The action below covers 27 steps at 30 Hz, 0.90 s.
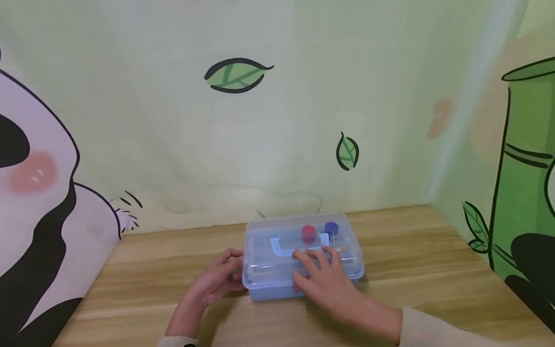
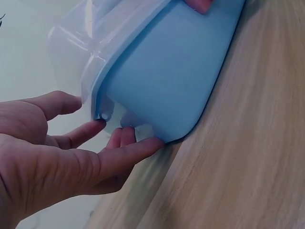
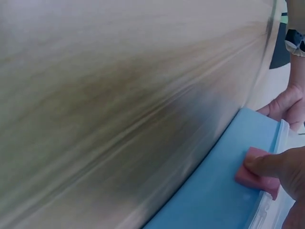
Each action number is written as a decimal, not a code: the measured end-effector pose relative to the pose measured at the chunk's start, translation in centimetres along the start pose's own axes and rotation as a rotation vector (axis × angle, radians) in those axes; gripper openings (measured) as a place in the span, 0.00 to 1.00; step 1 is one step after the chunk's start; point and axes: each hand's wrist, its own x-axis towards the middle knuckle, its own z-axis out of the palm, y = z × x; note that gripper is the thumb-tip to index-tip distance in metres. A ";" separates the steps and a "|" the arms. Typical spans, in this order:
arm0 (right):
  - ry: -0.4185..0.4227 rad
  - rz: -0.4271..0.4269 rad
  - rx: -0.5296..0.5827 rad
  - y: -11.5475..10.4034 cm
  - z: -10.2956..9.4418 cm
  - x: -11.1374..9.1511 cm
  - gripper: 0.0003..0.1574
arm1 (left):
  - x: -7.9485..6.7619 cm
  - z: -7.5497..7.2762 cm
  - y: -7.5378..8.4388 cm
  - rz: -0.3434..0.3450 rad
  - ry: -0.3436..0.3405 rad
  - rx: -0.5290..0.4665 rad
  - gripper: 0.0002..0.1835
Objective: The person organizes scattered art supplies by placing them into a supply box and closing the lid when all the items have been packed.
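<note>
A light blue plastic box point(image 1: 277, 293) with a clear lid point(image 1: 264, 272) stands on the table, its lid down. A blue handle point(image 1: 275, 247) lies on the lid. My left hand point(image 1: 217, 279) touches the box's left end; in the left wrist view its fingertips point(image 2: 155, 143) meet the end wall and rim, fingers loosely extended. My right hand point(image 1: 327, 286) rests spread fingers on the lid by the handle. In the right wrist view, its thumb point(image 3: 267, 165) presses on the pink latch point(image 3: 245, 178) at the front. Red point(image 1: 308, 233) and dark blue point(image 1: 331, 228) round things show through the lid.
The wood-grain table point(image 1: 165, 265) meets a pale green printed wall point(image 1: 277, 144) close behind the box. A printed panda point(image 1: 39, 217) is on the left side wall, green bamboo point(image 1: 524, 144) on the right one.
</note>
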 end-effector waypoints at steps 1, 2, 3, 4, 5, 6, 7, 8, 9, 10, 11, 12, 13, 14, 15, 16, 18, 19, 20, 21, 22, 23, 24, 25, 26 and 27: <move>0.001 -0.005 0.005 0.0 0.0 -0.1 0.18 | 0.0 -0.1 -0.1 -0.006 -0.005 0.003 0.15; -0.004 -0.007 0.014 0.0 0.0 -0.1 0.19 | -0.1 -0.1 -0.2 -0.013 -0.005 0.006 0.16; -0.011 -0.011 0.025 0.0 0.0 -0.2 0.19 | -0.2 -0.2 -0.3 -0.018 -0.002 0.010 0.17; -0.024 -0.015 0.033 0.0 0.0 -0.3 0.18 | -0.3 -0.3 -0.5 -0.020 0.006 0.015 0.18; -0.037 -0.019 0.045 0.0 0.0 -0.3 0.16 | -0.4 -0.3 -0.6 -0.021 0.018 0.020 0.19; -0.052 -0.024 0.064 0.1 0.0 -0.4 0.13 | -0.5 -0.4 -0.7 -0.021 0.027 0.026 0.19; -0.063 -0.032 0.080 0.2 0.1 -0.4 0.10 | -0.6 -0.4 -0.7 -0.021 0.040 0.029 0.19; -0.077 -0.040 0.093 0.3 0.1 -0.4 0.06 | -0.7 -0.5 -0.8 -0.020 0.049 0.029 0.18; -0.088 -0.051 0.102 0.5 0.1 -0.5 0.03 | -0.7 -0.5 -0.8 -0.019 0.054 0.027 0.18; -0.096 -0.062 0.108 0.7 0.2 -0.5 0.05 | -0.7 -0.5 -0.8 -0.018 0.057 0.021 0.17; -0.097 -0.075 0.117 1.0 0.2 -0.5 0.06 | -0.7 -0.4 -0.7 -0.016 0.052 0.018 0.17; -0.096 -0.088 0.121 1.2 0.2 -0.5 0.05 | -0.7 -0.4 -0.7 -0.019 0.050 0.011 0.17; -0.097 -0.100 0.121 1.3 0.3 -0.4 0.04 | -0.7 -0.5 -0.6 -0.021 0.047 0.006 0.16; -0.103 -0.109 0.132 1.4 0.2 -0.3 0.05 | -0.7 -0.6 -0.5 -0.022 0.042 0.005 0.16; -0.111 -0.118 0.149 1.5 0.2 -0.1 0.05 | -0.6 -0.7 -0.4 -0.024 0.039 0.006 0.16; -0.128 -0.123 0.172 1.6 0.0 0.1 0.07 | -0.6 -1.0 -0.3 -0.025 0.032 0.009 0.16; -0.193 -0.118 0.238 1.9 -0.5 0.7 0.09 | -0.5 -1.4 -0.1 -0.030 0.023 0.019 0.15; -0.235 -0.109 0.274 2.1 -0.8 1.0 0.12 | -0.4 -1.6 0.0 -0.026 0.016 0.029 0.15; -0.277 -0.100 0.305 2.3 -1.2 1.2 0.14 | -0.2 -1.9 0.0 -0.021 0.008 0.040 0.15; -0.314 -0.094 0.326 2.5 -1.5 1.5 0.15 | 0.0 -2.0 0.1 -0.017 0.005 0.051 0.14; -0.345 -0.088 0.341 2.7 -1.7 1.7 0.16 | 0.2 -2.2 0.2 -0.011 0.005 0.061 0.14; -0.362 -0.089 0.349 3.0 -1.8 1.8 0.16 | 0.3 -2.2 0.2 -0.006 0.009 0.073 0.14; -0.371 -0.095 0.351 3.1 -2.0 1.9 0.16 | 0.5 -2.2 0.2 -0.005 0.019 0.083 0.14; -0.368 -0.111 0.350 3.3 -2.1 2.0 0.17 | 0.6 -2.2 0.2 -0.007 0.030 0.093 0.14; -0.358 -0.125 0.359 3.5 -2.1 2.0 0.18 | 0.6 -2.1 0.2 -0.012 0.044 0.103 0.14; -0.339 -0.134 0.373 3.7 -2.2 1.9 0.20 | 0.5 -1.9 0.2 -0.019 0.065 0.112 0.14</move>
